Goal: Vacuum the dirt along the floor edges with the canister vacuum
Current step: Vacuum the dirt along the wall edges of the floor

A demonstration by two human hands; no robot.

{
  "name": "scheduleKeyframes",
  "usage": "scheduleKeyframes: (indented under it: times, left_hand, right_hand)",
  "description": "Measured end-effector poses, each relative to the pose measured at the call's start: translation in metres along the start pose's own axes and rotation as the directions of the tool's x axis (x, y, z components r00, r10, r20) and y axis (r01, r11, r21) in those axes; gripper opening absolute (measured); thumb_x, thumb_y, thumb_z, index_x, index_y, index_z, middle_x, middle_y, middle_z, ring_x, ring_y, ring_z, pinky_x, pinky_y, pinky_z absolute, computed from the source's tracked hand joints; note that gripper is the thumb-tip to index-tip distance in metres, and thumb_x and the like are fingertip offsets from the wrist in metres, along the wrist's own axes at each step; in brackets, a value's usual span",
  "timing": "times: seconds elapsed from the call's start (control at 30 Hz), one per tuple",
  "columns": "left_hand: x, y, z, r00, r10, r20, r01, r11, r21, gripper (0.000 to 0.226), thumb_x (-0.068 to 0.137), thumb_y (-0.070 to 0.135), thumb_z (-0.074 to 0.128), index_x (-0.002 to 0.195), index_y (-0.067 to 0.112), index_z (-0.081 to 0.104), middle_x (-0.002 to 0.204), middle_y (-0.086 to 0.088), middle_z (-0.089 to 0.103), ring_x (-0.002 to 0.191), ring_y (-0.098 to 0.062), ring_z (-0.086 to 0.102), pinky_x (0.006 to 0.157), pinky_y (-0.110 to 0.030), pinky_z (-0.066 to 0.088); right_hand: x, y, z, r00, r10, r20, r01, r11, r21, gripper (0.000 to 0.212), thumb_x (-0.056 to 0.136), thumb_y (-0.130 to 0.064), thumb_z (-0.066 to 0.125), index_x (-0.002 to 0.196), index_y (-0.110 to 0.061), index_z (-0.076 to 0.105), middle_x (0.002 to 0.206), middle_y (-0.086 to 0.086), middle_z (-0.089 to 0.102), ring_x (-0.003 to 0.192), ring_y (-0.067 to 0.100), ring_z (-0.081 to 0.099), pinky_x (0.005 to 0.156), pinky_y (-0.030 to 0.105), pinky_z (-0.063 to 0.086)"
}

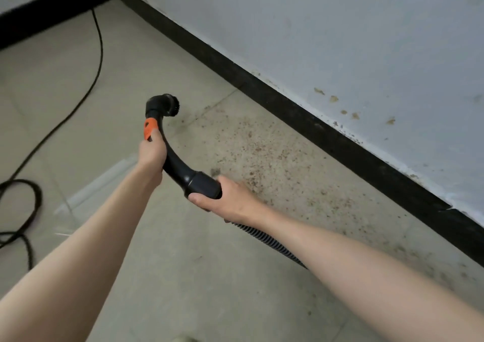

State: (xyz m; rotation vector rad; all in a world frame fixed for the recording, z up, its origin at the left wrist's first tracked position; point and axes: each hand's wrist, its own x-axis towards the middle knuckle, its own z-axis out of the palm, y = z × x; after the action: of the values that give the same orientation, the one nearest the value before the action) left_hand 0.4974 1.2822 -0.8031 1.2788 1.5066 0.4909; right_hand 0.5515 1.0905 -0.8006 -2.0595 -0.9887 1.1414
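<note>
I hold a black curved vacuum handle [175,158] above the tiled floor. My left hand [152,153] grips its upper part, just below an orange slider [149,129]. My right hand [227,197] grips the thick cuff [203,184] where the ribbed hose [264,237] joins. A round black brush nozzle [167,103] sits at the handle's tip, held off the floor and pointing right. Brown dirt specks [262,153] cover the tiles to the right of the nozzle, spreading along the black skirting board [288,106]. The canister is out of view.
A black power cable [97,53] runs down the floor at the left and coils [23,211] near the left edge. A white stained wall [340,40] rises above the skirting. A room corner lies at the top left.
</note>
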Motion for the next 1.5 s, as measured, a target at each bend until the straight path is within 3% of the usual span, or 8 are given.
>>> scheduleKeyframes:
  times: [0.2,0.3,0.4,0.6,0.83,1.17,1.37,1.5]
  left_hand:
    - [0.008,-0.034,-0.042,0.99,-0.089,-0.113,0.084,0.995,-0.047,0.063,0.097,0.049,0.035,0.143,0.006,0.035,0.14,-0.011,0.046,0.126,-0.029,0.046,0.099,-0.033,0.039]
    - [0.013,-0.033,-0.042,0.99,-0.097,-0.101,0.096,0.995,-0.017,0.063,0.097,0.049,0.035,0.142,0.005,0.035,0.138,-0.013,0.047,0.123,-0.03,0.048,0.097,-0.034,0.04]
    - [0.015,-0.021,-0.031,0.994,-0.083,-0.069,0.086,0.996,0.039,0.062,0.099,0.048,0.032,0.143,0.004,0.033,0.137,-0.013,0.047,0.123,-0.03,0.048,0.099,-0.036,0.04]
    - [0.01,0.0,0.005,0.996,-0.09,0.002,0.089,0.992,0.09,0.059,0.1,0.045,0.028,0.141,0.003,0.034,0.135,-0.014,0.047,0.121,-0.031,0.049,0.099,-0.038,0.042]
    - [-0.004,0.029,0.058,0.99,-0.024,0.142,0.013,0.997,0.079,0.056,0.1,0.041,0.031,0.14,0.001,0.036,0.133,-0.015,0.049,0.116,-0.03,0.051,0.093,-0.035,0.043]
    - [-0.006,0.043,0.116,0.948,-0.02,0.318,0.006,0.999,0.045,0.044,0.097,0.036,0.045,0.127,0.005,0.043,0.102,-0.009,0.049,0.091,-0.023,0.051,0.078,-0.031,0.044]
    - [-0.004,0.039,0.114,0.917,-0.039,0.398,0.018,0.998,0.055,0.04,0.098,0.036,0.043,0.125,0.006,0.044,0.087,-0.003,0.049,0.09,-0.022,0.05,0.084,-0.032,0.045]
    - [-0.005,0.031,0.093,0.906,-0.052,0.42,0.0,0.993,0.121,0.042,0.1,0.037,0.039,0.128,0.007,0.04,0.097,-0.007,0.049,0.093,-0.022,0.049,0.084,-0.032,0.046]
  right_hand:
    - [-0.001,-0.019,0.025,0.996,-0.005,0.093,0.018,0.991,-0.136,0.066,0.08,-0.076,0.049,0.109,-0.017,0.049,0.096,0.004,0.064,0.084,0.025,0.063,0.065,0.033,0.042]
    - [0.002,-0.018,0.025,0.993,-0.007,0.117,0.015,0.998,-0.067,0.064,0.076,-0.073,0.058,0.106,-0.017,0.05,0.098,0.005,0.064,0.078,0.023,0.066,0.064,0.033,0.05]
    - [0.002,-0.014,0.023,0.996,-0.032,0.088,0.03,0.999,0.016,0.058,0.074,-0.067,0.067,0.101,-0.018,0.051,0.093,0.004,0.065,0.067,0.019,0.067,0.062,0.034,0.055]
    - [0.006,0.0,0.007,0.999,-0.01,-0.052,0.008,0.999,-0.048,0.063,0.076,-0.076,0.052,0.102,-0.018,0.053,0.093,0.006,0.067,0.075,0.025,0.067,0.067,0.039,0.057]
    - [0.007,0.018,-0.023,0.981,0.063,-0.181,-0.061,0.998,0.013,0.061,0.078,-0.074,0.051,0.098,-0.017,0.05,0.09,0.007,0.066,0.074,0.028,0.067,0.07,0.044,0.057]
    - [0.017,0.042,-0.058,0.956,0.131,-0.261,-0.136,0.991,-0.003,0.069,0.073,-0.081,0.045,0.1,-0.018,0.049,0.085,0.004,0.063,0.071,0.027,0.066,0.069,0.047,0.058]
    - [0.009,0.035,-0.05,0.945,0.136,-0.298,-0.176,0.978,-0.111,0.063,0.084,-0.074,0.044,0.103,-0.014,0.045,0.083,0.001,0.057,0.072,0.023,0.06,0.059,0.034,0.046]
    - [0.007,0.034,-0.036,0.971,0.128,-0.202,-0.128,0.992,0.009,0.058,0.078,-0.076,0.049,0.088,-0.019,0.047,0.072,-0.001,0.055,0.056,0.02,0.052,0.052,0.034,0.042]
